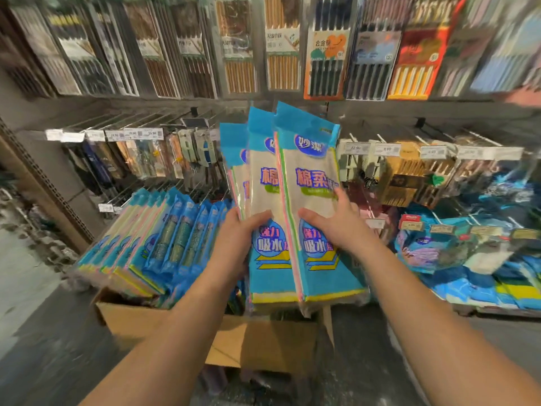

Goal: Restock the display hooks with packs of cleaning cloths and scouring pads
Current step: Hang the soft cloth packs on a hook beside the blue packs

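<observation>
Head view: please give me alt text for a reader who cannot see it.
Both hands hold a fanned stack of blue cleaning cloth packs upright before store display hooks, left hand at the left edge, right hand on the front pack. An open cardboard box sits below, chopstick packs above.

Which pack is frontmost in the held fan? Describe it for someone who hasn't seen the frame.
Start at the open cardboard box low in the middle, then look above it to the fan of blue cloth packs held in both hands. The frontmost pack is the rightmost one, under the right hand; unlike its overlapped neighbours, its whole printed face shows.
</observation>
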Demonstrator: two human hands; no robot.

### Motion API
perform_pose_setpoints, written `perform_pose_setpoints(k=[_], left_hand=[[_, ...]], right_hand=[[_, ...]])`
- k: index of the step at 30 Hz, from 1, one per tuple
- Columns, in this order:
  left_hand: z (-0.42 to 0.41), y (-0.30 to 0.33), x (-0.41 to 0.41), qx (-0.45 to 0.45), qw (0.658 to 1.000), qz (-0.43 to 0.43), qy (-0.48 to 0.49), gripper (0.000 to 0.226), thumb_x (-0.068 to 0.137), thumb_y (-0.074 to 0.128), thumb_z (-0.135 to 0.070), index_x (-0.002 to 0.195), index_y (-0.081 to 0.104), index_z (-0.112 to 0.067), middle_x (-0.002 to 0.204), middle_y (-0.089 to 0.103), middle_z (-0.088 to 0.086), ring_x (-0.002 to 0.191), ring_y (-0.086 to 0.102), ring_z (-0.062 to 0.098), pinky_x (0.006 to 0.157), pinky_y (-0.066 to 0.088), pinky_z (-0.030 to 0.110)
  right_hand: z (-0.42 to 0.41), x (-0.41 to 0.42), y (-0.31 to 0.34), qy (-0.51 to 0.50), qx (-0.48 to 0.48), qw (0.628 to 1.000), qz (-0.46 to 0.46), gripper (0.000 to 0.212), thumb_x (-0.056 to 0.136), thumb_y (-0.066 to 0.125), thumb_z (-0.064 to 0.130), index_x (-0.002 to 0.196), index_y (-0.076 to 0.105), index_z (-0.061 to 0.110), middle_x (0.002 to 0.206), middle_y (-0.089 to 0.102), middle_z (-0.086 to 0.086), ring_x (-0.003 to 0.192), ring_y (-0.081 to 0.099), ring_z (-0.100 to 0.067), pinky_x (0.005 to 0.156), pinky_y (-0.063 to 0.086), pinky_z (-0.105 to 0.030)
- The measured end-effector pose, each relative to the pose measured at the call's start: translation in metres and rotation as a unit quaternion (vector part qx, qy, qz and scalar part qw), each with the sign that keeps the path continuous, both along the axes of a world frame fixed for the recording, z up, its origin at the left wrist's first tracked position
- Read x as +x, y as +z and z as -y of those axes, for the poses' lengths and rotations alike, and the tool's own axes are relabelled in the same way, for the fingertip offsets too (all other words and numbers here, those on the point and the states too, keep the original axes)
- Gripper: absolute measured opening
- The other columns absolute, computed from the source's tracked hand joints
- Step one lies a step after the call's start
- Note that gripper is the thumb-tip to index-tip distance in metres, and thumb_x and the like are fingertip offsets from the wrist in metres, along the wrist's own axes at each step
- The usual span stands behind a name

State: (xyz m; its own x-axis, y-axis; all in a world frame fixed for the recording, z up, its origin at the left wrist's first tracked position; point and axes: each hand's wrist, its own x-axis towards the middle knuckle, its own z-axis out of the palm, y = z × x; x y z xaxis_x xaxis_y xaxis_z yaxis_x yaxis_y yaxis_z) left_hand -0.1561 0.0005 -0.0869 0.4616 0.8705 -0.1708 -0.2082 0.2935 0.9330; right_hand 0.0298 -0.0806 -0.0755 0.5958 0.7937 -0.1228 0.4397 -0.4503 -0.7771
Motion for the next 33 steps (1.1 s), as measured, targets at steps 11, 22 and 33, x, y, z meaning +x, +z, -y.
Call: perform_pose_setpoints(k=[11, 22, 33], left_hand=[[0.148, -0.079, -0.04, -0.081, 0.99, -0.049, -0.105, 0.054, 0.082, 0.081, -0.016, 0.126, 0.048, -0.012, 0.106, 0.076, 0.014, 0.09, 0.076, 0.035, 0.072, 0.061, 0.041], [0.267, -0.106, 0.093, -0.069, 0.951, -0.101, -0.284, 0.063, 0.083, 0.083, -0.029, 0.13, 0.044, -0.01, 0.113, 0.074, 0.013, 0.088, 0.077, 0.027, 0.066, 0.061, 0.033], [0.417, -0.128, 0.342, -0.083, 0.912, -0.102, -0.389, 0.052, 0.087, 0.076, -0.024, 0.129, 0.051, -0.008, 0.111, 0.074, 0.02, 0.096, 0.073, 0.039, 0.081, 0.061, 0.05]], right_hand=[[0.186, -0.065, -0.079, -0.096, -0.034, 0.992, -0.072, 0.118, 0.071, 0.073, 0.068, 0.158, 0.002, 0.032, 0.16, 0.016, -0.005, 0.145, 0.027, -0.028, 0.115, 0.032, -0.048], [0.33, 0.022, -0.104, -0.22, -0.039, 0.973, -0.053, 0.11, 0.068, 0.076, 0.068, 0.154, 0.015, 0.037, 0.147, 0.033, -0.009, 0.138, 0.036, -0.031, 0.113, 0.036, -0.048], [0.513, 0.24, -0.101, -0.281, -0.111, 0.952, -0.047, 0.093, 0.083, 0.047, 0.074, 0.158, 0.014, 0.032, 0.161, 0.013, -0.014, 0.144, 0.019, -0.038, 0.116, 0.024, -0.045]])
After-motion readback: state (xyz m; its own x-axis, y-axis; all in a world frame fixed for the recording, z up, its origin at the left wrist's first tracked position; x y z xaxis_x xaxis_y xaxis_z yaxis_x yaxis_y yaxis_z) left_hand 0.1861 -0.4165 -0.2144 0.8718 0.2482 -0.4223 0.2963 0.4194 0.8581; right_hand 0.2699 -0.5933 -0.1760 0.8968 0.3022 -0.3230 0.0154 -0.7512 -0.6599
